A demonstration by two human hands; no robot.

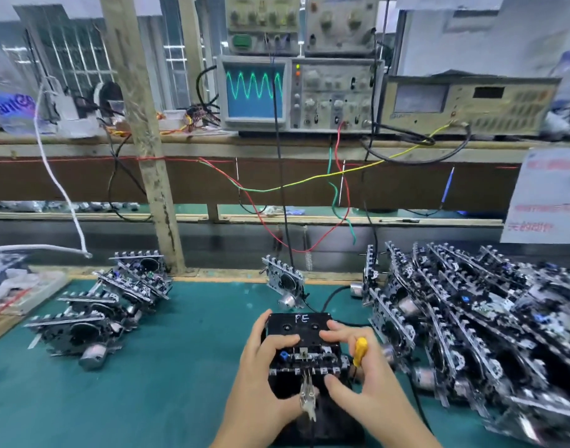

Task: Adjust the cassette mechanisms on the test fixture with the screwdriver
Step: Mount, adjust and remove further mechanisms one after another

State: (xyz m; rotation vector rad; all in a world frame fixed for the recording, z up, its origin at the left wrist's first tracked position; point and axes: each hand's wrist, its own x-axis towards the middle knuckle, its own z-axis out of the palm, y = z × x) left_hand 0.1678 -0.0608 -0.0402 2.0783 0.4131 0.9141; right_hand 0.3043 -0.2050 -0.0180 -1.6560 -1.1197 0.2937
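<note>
Green bench mat [186, 376], near edge out of view at the bottom of the frame; bare mat lies open to the left of the hands, while the right side is crowded. Test fixture [304, 388], black, at lower centre on the mat, with a cassette mechanism [304, 358] seated on it and a black cassette [299, 324] marked "FE" lying in the mechanism's far half; metal clips [308, 397] hang at the fixture's near face. Left hand [266, 357] comes in from the bottom edge, thumb up along the cassette's left side, fingers curled over its near edge, gripping the mechanism. Right hand [361, 367] comes in from the lower right, index finger laid across the cassette's right part, thumb pressing a key at the mechanism's front row, the remaining fingers wrapped round the yellow-handled screwdriver [360, 350], whose handle stands upright just right of the mechanism; its tip is hidden. Stack of cassette mechanisms [471, 324] fills the mat close beside the right hand. Smaller group of mechanisms [93, 318] sits well apart to the left. Single mechanism [283, 281] stands on edge beyond the fixture, near the mat's far edge. Wooden post [148, 156] rises behind. Oscilloscope [296, 92] on the far shelf shows a green sine trace; coloured wires [309, 182] hang below it.
</note>
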